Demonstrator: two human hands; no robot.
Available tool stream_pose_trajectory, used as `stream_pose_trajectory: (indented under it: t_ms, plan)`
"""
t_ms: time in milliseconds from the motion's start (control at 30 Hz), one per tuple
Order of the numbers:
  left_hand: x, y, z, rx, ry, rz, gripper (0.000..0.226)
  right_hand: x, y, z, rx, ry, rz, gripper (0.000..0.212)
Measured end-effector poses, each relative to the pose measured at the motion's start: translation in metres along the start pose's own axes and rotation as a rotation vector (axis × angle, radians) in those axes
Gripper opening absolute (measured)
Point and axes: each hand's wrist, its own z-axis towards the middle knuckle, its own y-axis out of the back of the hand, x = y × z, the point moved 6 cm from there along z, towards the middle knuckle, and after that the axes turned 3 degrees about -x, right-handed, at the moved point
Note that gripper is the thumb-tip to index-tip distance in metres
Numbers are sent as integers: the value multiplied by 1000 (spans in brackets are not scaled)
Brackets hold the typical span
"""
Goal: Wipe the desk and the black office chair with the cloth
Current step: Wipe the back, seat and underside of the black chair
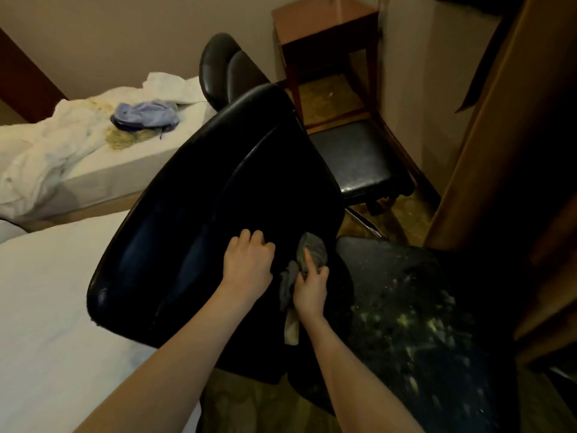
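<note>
Black office chair point(199, 232) sits mid-frame with its backrest tilted left toward the near bed point(46, 307). The backrest is glossy and dark.

Left grip point(249, 264): closed, fingers curled into a loose fist with the knuckles against the lower backrest. Nothing visibly held.

Right grip point(312, 285): gripping the cloth point(312, 250), thumb laid across it. The cloth is grey and bunched, pressed to the backrest's lower right edge just beside the left grip. A pale end hangs below the wrist.

The chair seat point(406, 314) is to the right of the hands, covered in pale yellowish specks.

Second black chair point(359, 160) is behind it, well apart from the hands. Wooden tabletop point(324, 23) stands in the far corner against the wall.

The far bed point(125, 170) has rumpled white sheets point(46, 151) and a blue garment point(143, 115) lying on them. A wooden panel point(499, 151) runs down the right side; can't tell what it belongs to.
</note>
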Motion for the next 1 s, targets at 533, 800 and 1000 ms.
stream_pose_trajectory:
  t_ms: [533,800,1000]
  plan:
    - [-35,8,32,26,-43,52,27,70,35,44,-3,171,-113,57]
    - [-48,23,67,48,87,71,34,-20,80,73,209,-26,-380,46]
    - [-65,32,103,32,241,136,47,38,144,115,103,155,-233,48]
